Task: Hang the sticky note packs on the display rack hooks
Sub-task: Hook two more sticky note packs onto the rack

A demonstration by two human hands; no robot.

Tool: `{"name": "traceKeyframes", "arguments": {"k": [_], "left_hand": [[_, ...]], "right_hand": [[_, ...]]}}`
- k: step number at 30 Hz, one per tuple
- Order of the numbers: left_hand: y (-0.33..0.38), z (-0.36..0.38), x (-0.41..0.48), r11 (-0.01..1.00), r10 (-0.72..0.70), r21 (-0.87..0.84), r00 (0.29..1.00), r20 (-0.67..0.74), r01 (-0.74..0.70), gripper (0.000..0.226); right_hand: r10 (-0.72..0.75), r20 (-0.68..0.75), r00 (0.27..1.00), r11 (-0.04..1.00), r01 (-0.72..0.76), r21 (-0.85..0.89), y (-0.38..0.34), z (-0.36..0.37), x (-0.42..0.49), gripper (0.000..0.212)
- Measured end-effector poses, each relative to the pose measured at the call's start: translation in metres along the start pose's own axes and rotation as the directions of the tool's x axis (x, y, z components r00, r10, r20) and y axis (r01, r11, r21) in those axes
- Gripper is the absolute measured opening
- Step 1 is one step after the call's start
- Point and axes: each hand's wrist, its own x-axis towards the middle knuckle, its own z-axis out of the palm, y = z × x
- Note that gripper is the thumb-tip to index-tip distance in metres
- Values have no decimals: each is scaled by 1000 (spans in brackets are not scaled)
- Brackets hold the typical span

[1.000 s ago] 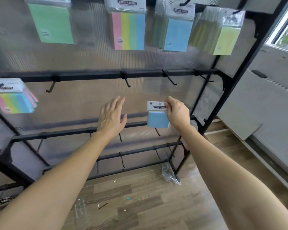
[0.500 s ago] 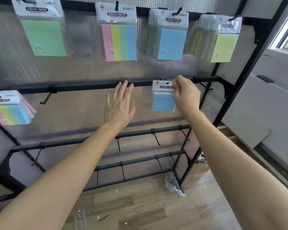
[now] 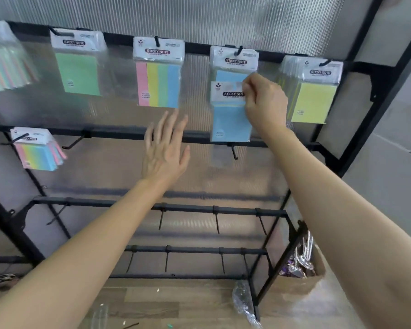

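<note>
My right hand pinches the header card of a blue sticky note pack and holds it just below the blue packs that hang on a top-rail hook. The held pack overlaps them from the front. My left hand is raised with fingers spread, holding nothing, in front of the second rail. Along the top rail hang a green pack, a four-colour striped pack and yellow packs. A rainbow pack hangs at the second rail's left.
The black rack has lower rails with several bare hooks, and one bare hook under the held pack. A cardboard box with shiny items stands at the rack's right foot. Crumpled plastic wrap lies on the wooden floor.
My right hand has lifted the blue pack from below the second rail up to the top row's blue packs. My left hand rose too, and my view tilted upward.
</note>
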Motion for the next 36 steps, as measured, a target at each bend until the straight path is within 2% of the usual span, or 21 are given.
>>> {"name": "traceKeyframes", "arguments": {"k": [4,8,11,20,26,32,36], "left_hand": [[12,-16,18,997,-20,70,999,-32,22,58],[16,-32,40,992,-50,111,999,-15,51,60],[19,-37,50,990,-52,127,998,-26,55,60],[15,-34,56,990,-77,117,997,-7,77,60],[9,-28,55,989,-90,115,996,5,88,59],[9,-24,55,988,-97,120,995,-2,96,59],[15,-23,56,987,-109,114,994,-15,110,59]], "right_hand": [[-1,37,999,999,0,33,-1,-10,29,22],[82,83,993,991,-90,101,-4,-15,52,23],[133,111,985,979,-148,138,-3,-15,61,23],[179,154,972,969,-201,143,-3,-11,79,22],[154,149,977,986,-161,38,1,-3,78,28],[47,16,999,996,-45,-83,8,6,76,27],[-58,-56,997,991,51,-121,14,8,57,39]]}}
